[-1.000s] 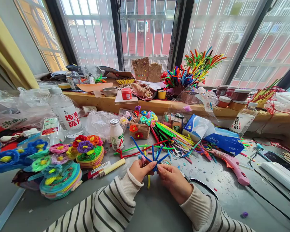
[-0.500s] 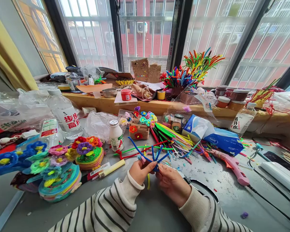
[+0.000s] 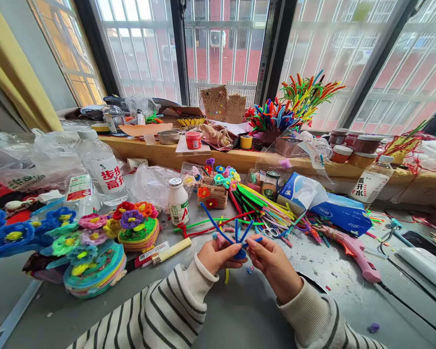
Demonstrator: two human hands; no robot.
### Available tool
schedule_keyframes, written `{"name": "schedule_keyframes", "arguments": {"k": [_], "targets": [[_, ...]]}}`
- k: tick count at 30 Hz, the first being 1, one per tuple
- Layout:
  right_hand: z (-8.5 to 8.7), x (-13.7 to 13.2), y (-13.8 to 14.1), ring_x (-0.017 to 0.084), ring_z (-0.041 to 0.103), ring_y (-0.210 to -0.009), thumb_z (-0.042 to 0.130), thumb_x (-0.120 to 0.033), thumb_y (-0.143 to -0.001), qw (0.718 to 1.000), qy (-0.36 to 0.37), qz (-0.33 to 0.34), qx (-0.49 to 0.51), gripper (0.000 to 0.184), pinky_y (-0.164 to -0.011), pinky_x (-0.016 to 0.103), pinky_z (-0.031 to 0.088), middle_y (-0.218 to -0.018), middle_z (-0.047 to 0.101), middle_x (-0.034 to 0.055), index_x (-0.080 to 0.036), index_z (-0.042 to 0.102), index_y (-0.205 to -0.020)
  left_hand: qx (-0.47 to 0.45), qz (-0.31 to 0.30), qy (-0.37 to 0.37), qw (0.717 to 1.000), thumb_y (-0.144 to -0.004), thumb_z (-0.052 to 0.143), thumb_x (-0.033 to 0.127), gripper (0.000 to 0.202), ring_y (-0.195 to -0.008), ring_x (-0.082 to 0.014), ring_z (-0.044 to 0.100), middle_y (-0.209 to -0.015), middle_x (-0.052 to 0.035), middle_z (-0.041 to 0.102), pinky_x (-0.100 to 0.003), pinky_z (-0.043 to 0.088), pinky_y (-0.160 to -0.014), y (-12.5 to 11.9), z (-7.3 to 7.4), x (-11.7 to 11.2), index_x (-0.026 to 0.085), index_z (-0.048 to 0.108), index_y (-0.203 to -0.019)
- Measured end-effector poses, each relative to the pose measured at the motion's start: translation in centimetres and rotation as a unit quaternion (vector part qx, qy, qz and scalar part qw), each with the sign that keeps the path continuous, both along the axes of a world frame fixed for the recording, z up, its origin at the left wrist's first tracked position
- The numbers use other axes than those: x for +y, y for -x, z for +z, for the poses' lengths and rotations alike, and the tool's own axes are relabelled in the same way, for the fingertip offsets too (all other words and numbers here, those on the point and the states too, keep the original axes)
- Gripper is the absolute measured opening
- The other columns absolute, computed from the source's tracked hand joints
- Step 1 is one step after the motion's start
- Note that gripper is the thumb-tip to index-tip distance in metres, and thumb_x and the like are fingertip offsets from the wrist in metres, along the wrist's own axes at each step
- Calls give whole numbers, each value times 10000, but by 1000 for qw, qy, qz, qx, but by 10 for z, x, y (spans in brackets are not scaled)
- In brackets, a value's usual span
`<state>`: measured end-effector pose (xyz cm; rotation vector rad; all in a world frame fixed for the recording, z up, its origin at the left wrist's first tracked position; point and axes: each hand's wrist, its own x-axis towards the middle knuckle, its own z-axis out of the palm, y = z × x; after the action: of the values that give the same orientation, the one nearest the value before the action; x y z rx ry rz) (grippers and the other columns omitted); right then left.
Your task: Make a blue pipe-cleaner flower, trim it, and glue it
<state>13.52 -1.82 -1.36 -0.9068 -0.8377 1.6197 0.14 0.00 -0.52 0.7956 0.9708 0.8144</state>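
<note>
My left hand (image 3: 215, 255) and my right hand (image 3: 272, 261) meet just above the grey table (image 3: 240, 315). Both pinch a bundle of blue pipe cleaners (image 3: 236, 233) whose ends fan upward from between my fingertips. My left hand also holds a small pink piece at its top. A yellow pipe cleaner (image 3: 226, 276) lies on the table under my hands. Striped sleeves cover both forearms.
Finished pipe-cleaner flowers and round mats (image 3: 90, 252) lie at the left. A small white bottle (image 3: 178, 201), a flower basket (image 3: 212, 191), loose pipe cleaners with scissors (image 3: 267, 213), a tissue pack (image 3: 330, 206) and a pink glue gun (image 3: 352, 249) crowd the middle and right. Jars and bottles line the wooden sill.
My hands with the blue bundle have shifted slightly right and up in view; my right fingers now pinch one blue end farther out to the right.
</note>
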Motion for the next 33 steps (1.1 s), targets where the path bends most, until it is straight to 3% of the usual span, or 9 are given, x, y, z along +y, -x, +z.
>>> {"name": "schedule_keyframes", "arguments": {"k": [8, 13, 17, 25, 33], "targets": [[-1, 2, 0, 47, 403, -493, 606, -233, -608, 1000, -5, 1, 26, 126, -421, 154, 282, -571, 518, -10, -142, 574, -689, -52, 52, 10, 997, -454, 679, 145, 368, -581, -137, 588, -613, -6, 614, -233, 454, -541, 3, -5, 5, 154, 457, -748], [-1, 2, -4, 48, 395, -527, 591, -217, -627, 998, -46, 34, 41, 117, -456, 163, 294, -617, 494, -12, -145, 600, -719, -43, 37, 43, 997, -492, 656, 156, 405, -524, -106, 574, -580, 25, 586, -201, 438, -495, 4, -2, 5, 181, 427, -825], [-2, 3, -4, 41, 384, -503, 564, -243, -652, 995, -82, 43, 32, 111, -458, 175, 288, -668, 514, 0, -139, 595, -674, -40, 22, 45, 998, -468, 666, 161, 404, -484, -99, 558, -556, 32, 575, -204, 432, -477, 3, -1, 4, 183, 388, -761], [-3, 4, -2, 75, 431, -465, 576, -261, -639, 992, -114, 22, -42, 151, -443, 188, 302, -536, 537, -29, -187, 455, -690, -34, 12, 4, 999, -428, 673, 189, 389, -477, -110, 549, -502, 46, 562, -213, 414, -456, 1, -3, -2, 190, 348, -642], [3, -1, -1, 91, 442, -504, 559, -293, -646, 964, -175, -25, -199, 150, -486, 210, 358, -550, 522, -12, -162, 495, -612, -8, 68, 1, 998, -422, 681, 205, 404, -467, -121, 548, -444, 69, 516, -231, 418, -451, 1, -4, -1, 191, 339, -637]]}}
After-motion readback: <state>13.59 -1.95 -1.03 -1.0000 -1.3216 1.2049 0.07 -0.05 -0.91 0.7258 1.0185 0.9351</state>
